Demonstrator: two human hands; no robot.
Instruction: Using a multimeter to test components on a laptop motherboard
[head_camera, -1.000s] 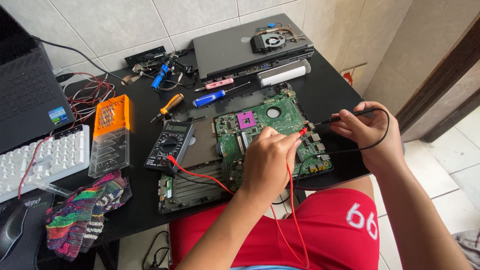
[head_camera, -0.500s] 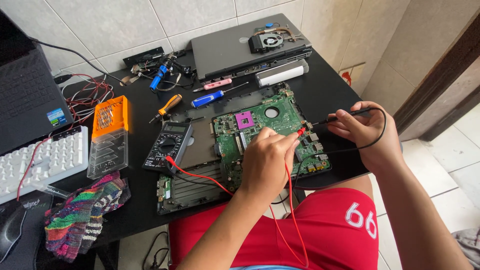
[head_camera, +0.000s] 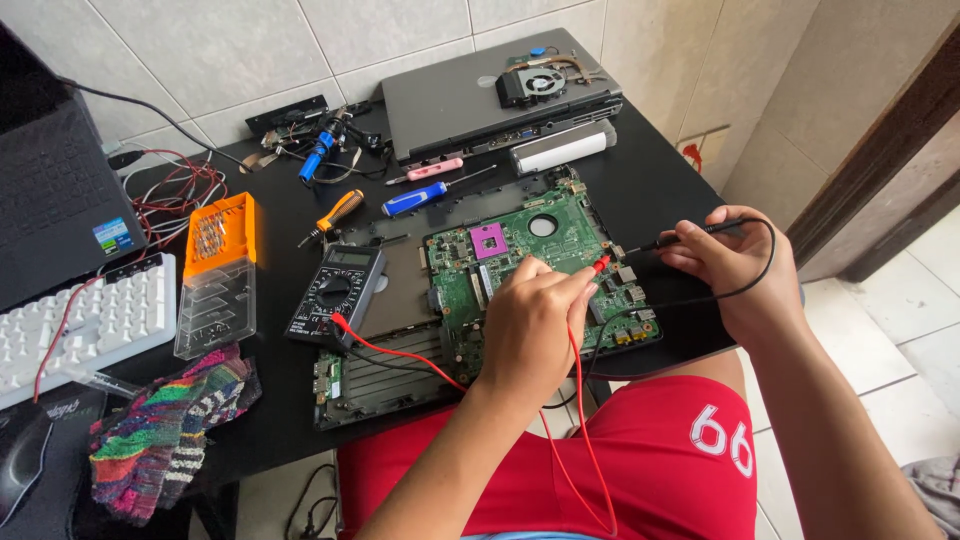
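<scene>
Head view: left hand (head_camera: 530, 335) pinching red probe (head_camera: 599, 264) on green motherboard (head_camera: 545, 262); right hand (head_camera: 735, 270) pinching black probe (head_camera: 670, 240), tip pointing left toward board's right edge

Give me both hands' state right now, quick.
Left hand: closed on the red probe, tip on the green circuit board.
Right hand: closed on the black probe.

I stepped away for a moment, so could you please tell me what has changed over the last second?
Very little. The left hand still presses the red probe to the green motherboard, and the right hand still holds the black probe at the board's right edge, shifted only slightly, if at all. The multimeter and screwdrivers have not moved.
</scene>
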